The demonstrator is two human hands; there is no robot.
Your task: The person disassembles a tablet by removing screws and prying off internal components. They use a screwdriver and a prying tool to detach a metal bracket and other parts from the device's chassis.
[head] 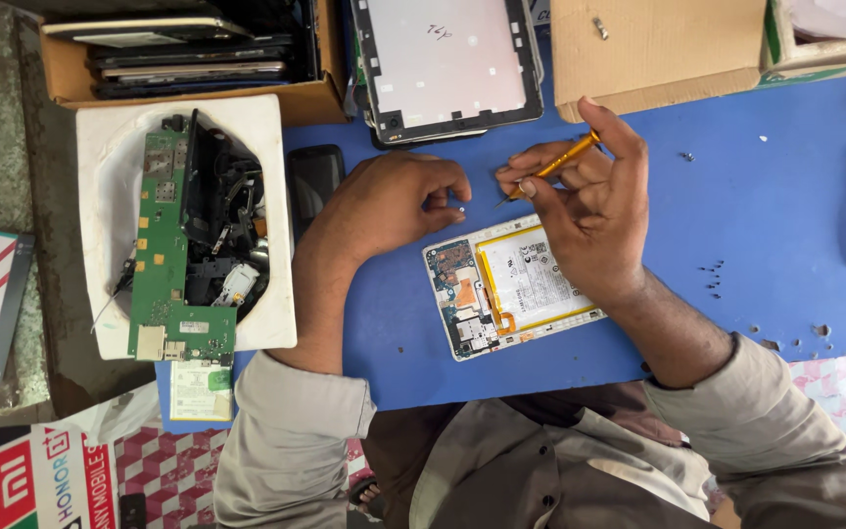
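One opened tablet (511, 286) lay back-off on the blue bench (785, 225), just right of the frame's centre, its long axis running left to right with a slight tilt, the circuit end toward the left. Your right hand (585, 211) hovered over its upper edge, fingers closed around one yellow screwdriver (562, 163) whose tip pointed down-left. Your left hand (394, 201) rested curled beside it, fingertips pinched at a tiny screw. Loose screws (712, 276) were scattered to the right. At left, one white tray (276, 225) held a green circuit board (164, 245); one tablet frame (447, 69) lay above.
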